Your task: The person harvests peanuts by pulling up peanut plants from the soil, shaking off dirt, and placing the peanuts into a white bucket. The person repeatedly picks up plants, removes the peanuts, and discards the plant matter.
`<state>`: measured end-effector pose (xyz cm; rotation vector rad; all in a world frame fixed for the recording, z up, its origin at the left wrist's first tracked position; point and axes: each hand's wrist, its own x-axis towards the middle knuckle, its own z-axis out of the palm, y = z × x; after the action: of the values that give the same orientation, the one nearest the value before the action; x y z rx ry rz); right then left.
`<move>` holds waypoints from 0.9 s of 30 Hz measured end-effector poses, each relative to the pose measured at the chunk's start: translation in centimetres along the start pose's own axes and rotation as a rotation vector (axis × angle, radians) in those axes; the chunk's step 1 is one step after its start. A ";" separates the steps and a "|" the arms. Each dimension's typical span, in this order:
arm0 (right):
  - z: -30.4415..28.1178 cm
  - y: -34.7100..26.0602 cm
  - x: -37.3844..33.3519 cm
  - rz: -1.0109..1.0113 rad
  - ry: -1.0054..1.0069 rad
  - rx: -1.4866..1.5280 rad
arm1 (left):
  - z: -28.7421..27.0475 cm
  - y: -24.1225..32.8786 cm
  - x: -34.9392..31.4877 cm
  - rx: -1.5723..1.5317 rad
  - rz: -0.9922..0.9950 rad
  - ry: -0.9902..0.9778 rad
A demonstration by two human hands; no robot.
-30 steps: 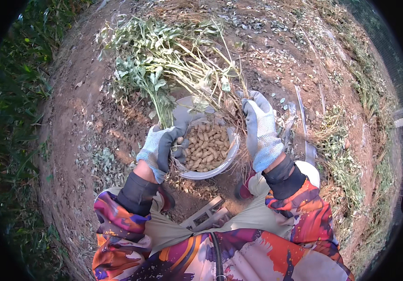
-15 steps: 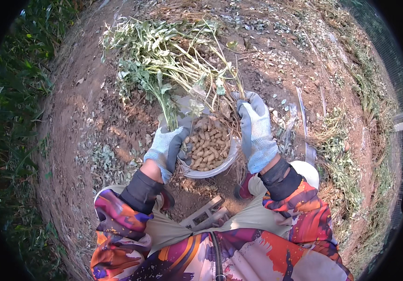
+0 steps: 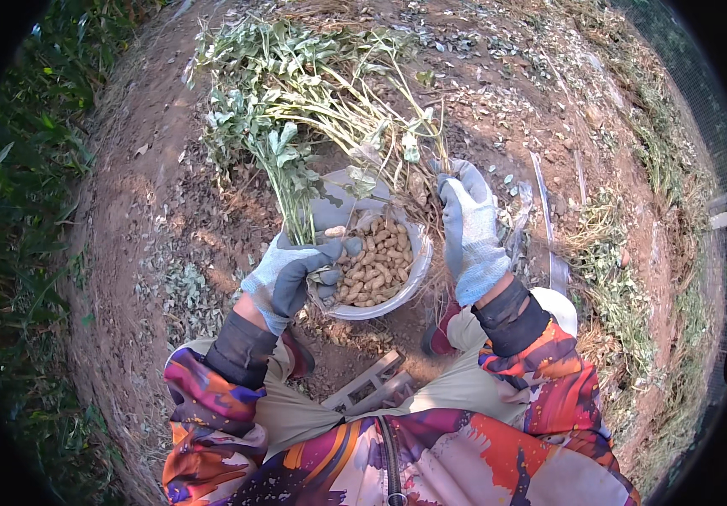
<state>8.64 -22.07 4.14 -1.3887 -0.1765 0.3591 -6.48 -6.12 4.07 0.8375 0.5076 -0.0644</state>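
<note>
A pale plastic tub [image 3: 421,270] stands on the ground between my feet, holding many unshelled peanuts [image 3: 378,261]. My left hand [image 3: 283,274], in a grey and light blue glove, is at the tub's left rim. It closes round the lower stems of a leafy green sprig [image 3: 287,190], with some fingers reaching over the peanuts. My right hand [image 3: 470,223], gloved alike, grips the root end of a bundle of peanut plants [image 3: 321,105] beside the tub's right rim. Their stems and leaves stretch away to the far left. Thin roots dangle next to the right hand.
A light-coloured slatted piece [image 3: 372,384] lies between my shoes. Dry leaves and plastic film strips [image 3: 549,219] litter the brown soil. Tall green plants [image 3: 21,253] border the left side; wilted vines [image 3: 621,287] and a mesh fence [image 3: 722,253] run along the right.
My left hand has shifted slightly left and down with the sprig, its fingers now spread more over the tub. My right hand has moved a little right with the bundle.
</note>
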 end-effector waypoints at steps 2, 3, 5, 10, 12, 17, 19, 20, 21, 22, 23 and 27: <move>0.2 0.3 0.1 -0.035 0.003 -0.061 | -0.2 0.1 0.2 -0.011 -0.027 -0.023; 0.5 0.2 0.1 -0.052 0.004 -0.090 | -0.4 0.2 0.2 -0.025 -0.028 -0.063; 0.7 -0.2 -0.3 -0.024 -0.015 -0.062 | -0.4 0.3 0.3 0.025 -0.023 -0.077; 0.5 0.0 -0.1 0.081 0.023 0.108 | 0.5 0.1 0.4 0.175 0.065 0.009; 0.6 -0.1 -0.2 0.098 0.028 0.091 | 0.2 0.2 0.4 0.169 0.069 0.000; 0.5 0.2 -0.1 0.096 0.014 0.127 | 1.0 0.4 0.4 0.321 0.140 0.065; 0.5 0.7 -0.1 0.083 -0.014 0.139 | 1.0 0.0 0.4 0.375 0.191 0.089; 0.5 0.5 -0.2 0.053 -0.024 0.089 | 1.0 0.0 0.3 0.331 0.171 0.086; 0.7 0.1 -0.5 0.024 -0.035 0.039 | 1.0 0.1 0.2 0.287 0.151 0.083; 0.8 -0.2 -0.7 -0.006 -0.045 -0.012 | 1.0 0.1 0.1 0.242 0.131 0.080; 1.0 -0.2 -0.8 -0.003 -0.052 -0.034 | 1.2 0.1 0.0 0.214 0.109 0.102; 1.1 0.0 -1.2 -0.009 -0.073 -0.058 | 1.5 0.0 -0.2 0.173 0.083 0.079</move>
<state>7.18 -21.47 4.47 -1.4324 -0.2550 0.3998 -6.02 -7.25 4.98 1.0323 0.5464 0.0018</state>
